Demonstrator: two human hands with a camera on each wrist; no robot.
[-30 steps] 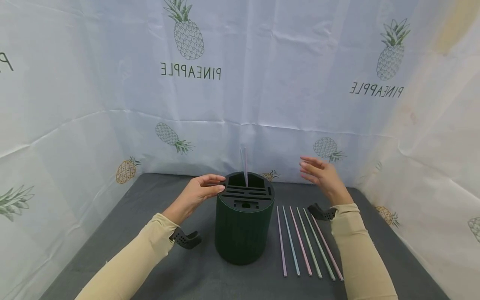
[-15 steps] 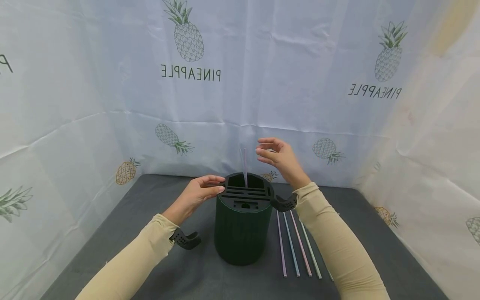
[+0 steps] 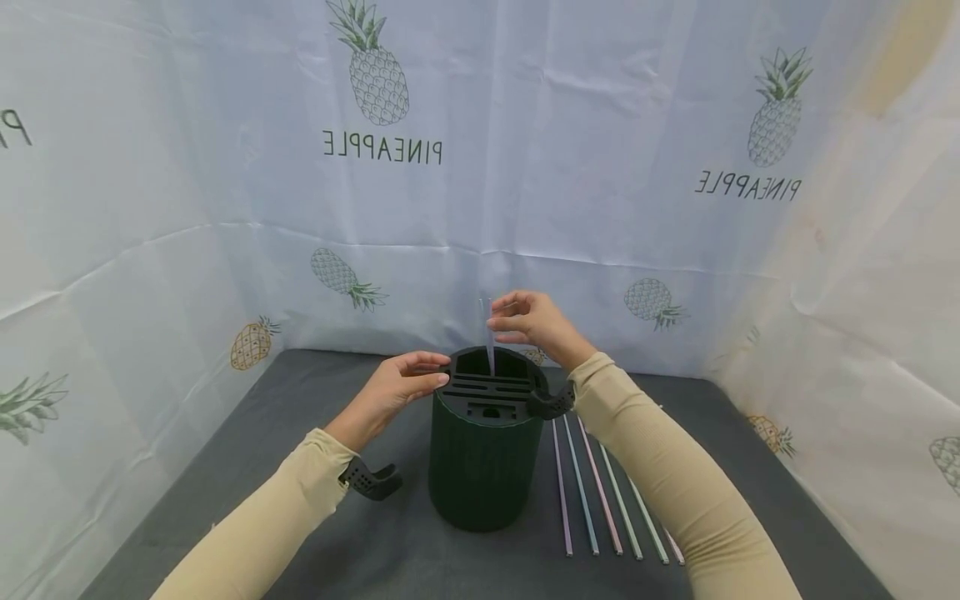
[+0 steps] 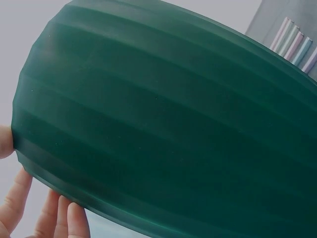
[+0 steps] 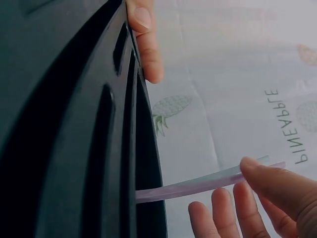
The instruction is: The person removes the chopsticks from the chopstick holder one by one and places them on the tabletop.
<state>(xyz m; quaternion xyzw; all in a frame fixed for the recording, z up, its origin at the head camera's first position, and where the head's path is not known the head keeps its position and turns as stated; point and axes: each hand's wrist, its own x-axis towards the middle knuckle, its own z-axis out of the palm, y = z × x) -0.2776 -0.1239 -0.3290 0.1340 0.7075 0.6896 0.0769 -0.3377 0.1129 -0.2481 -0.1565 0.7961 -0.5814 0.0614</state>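
Observation:
A dark green ribbed knife block (image 3: 483, 479) stands upright on the table, its black slotted top (image 3: 491, 387) facing up. My left hand (image 3: 397, 383) rests its fairly straight fingertips on the block's left rim; in the left wrist view those fingers (image 4: 47, 215) touch the ribbed side. Two slim pastel chopsticks (image 5: 198, 186), one purplish and one bluish, rise tilted from the large rear slot. My right hand (image 3: 528, 321) is at their upper part, with its thumb across them and its fingers on the other side, pinching them.
Several more pastel chopsticks (image 3: 600, 492) lie side by side on the dark grey table (image 3: 330, 533), right of the block and partly under my right forearm. A white pineapple-print cloth (image 3: 570, 167) hangs behind and at both sides.
My right hand has swung left from beyond the block's right side to the standing chopsticks and come down onto them. The left hand has stayed on the rim.

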